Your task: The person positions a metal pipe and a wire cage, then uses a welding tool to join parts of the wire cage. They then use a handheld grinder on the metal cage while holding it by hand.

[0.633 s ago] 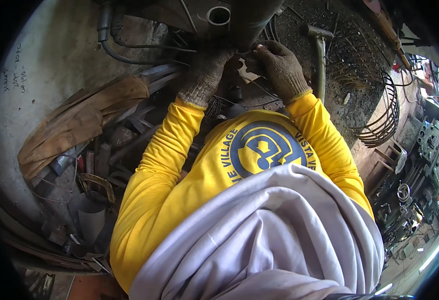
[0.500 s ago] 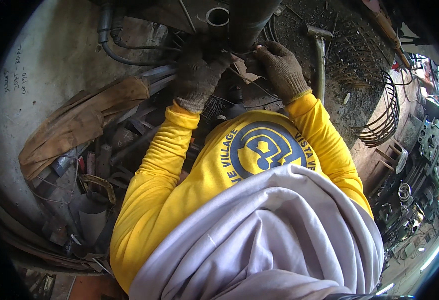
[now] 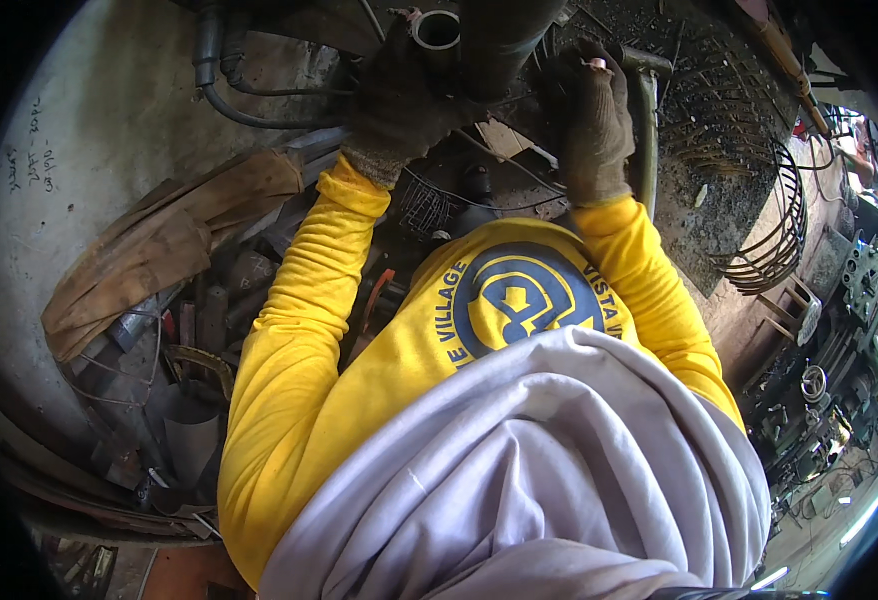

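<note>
My left hand, in a worn brown knit glove, is wrapped against the side of a short metal pipe with an open round top. A bare fingertip shows past the glove beside the pipe's rim. Right of it stands a thicker dark cylinder. My right hand, gloved alike with a fingertip poking out, is raised between that cylinder and a hammer with a pale metal handle. The right fingers are lost in shadow, so whether they hold anything cannot be made out.
A brown leather-like cloth drapes over scrap metal on the left. Thick dark cables run near my left hand. Curved metal rods lie at the right, near a small stool and machinery.
My right hand has moved right, away from the cylinder and toward the hammer. My left hand has shifted slightly up and left, its fingers now reaching up along the short pipe.
</note>
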Demonstrator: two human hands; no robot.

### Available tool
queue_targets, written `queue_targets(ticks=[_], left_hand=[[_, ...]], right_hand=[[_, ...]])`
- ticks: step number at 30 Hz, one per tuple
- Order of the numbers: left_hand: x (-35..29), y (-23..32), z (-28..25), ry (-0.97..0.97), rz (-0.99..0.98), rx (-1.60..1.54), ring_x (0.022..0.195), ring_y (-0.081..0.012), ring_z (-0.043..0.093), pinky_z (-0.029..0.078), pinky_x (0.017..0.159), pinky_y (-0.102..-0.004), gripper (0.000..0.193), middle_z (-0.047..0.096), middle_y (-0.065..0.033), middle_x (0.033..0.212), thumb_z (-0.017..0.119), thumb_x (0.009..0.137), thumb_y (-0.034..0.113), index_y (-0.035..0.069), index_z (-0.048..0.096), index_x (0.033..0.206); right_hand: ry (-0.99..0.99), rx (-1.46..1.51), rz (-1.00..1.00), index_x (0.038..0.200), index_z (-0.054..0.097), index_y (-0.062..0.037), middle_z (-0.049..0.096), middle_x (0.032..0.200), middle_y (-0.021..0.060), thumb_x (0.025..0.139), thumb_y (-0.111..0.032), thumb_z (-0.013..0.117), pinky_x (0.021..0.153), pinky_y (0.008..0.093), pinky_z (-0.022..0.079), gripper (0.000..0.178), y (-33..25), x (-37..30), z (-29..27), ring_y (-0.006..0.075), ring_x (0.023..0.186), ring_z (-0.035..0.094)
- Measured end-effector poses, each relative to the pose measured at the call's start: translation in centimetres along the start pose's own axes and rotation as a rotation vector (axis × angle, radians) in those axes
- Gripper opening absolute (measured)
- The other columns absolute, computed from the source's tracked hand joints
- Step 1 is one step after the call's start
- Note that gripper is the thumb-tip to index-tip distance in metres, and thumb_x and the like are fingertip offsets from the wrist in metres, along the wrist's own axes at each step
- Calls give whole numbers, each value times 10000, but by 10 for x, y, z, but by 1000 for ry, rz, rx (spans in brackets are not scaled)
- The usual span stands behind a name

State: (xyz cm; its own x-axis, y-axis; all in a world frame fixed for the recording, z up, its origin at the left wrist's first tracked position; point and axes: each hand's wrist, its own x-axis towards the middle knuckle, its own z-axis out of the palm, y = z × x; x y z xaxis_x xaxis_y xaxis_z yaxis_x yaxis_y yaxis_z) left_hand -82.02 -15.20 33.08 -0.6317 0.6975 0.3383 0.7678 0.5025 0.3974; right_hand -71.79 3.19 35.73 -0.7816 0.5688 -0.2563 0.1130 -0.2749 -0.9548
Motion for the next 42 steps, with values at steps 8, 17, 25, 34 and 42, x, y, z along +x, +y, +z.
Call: queue_targets(ticks=[8, 17, 25, 34, 42], left_hand=[[8, 6, -2, 66, 3, -74, 1110, -322, 628, 424, 1068, -445, 659, 690, -111, 1163, 872, 666, 443, 82, 673, 1181], [1, 17, 19, 336, -125, -131, 1044, -372, 641, 541, 876, -437, 867, 620, -181, 1162, 938, 581, 442, 42, 565, 1254], [7, 18, 9, 250, -145, -288, 974, -290, 672, 551, 847, -399, 718, 666, -125, 1090, 948, 583, 337, 48, 627, 1156], [-8, 16, 24, 232, -181, -398, 876, -242, 688, 561, 782, -356, 543, 695, -84, 958, 912, 656, 257, 63, 645, 1088], [-23, 20, 28, 277, -261, -379, 892, -314, 667, 543, 800, -382, 600, 657, -124, 965, 880, 709, 363, 36, 586, 1118]], right_hand=[[-100, -415, -811, 1254, 567, -9, 658, 1165, 142, 924, -313, 645, 940, 386, 487, 456, 35, 51, 28, 272, 1038, 653], [-87, -262, -711, 1395, 452, -19, 607, 1249, 200, 952, -512, 516, 969, 401, 501, 666, 32, 56, 38, 311, 1119, 614], [-150, -526, -1001, 1300, 522, -6, 581, 1260, 207, 839, -410, 731, 998, 432, 451, 648, 20, 52, 11, 366, 1176, 565], [-103, -331, 130, 1284, 590, -15, 693, 1082, 110, 997, -231, 594, 852, 284, 572, 359, -6, -9, -19, 175, 965, 696], [-268, -213, 243, 1211, 580, 72, 710, 1000, 149, 1009, -159, 573, 776, 290, 603, 308, 28, 11, -15, 201, 857, 724]])
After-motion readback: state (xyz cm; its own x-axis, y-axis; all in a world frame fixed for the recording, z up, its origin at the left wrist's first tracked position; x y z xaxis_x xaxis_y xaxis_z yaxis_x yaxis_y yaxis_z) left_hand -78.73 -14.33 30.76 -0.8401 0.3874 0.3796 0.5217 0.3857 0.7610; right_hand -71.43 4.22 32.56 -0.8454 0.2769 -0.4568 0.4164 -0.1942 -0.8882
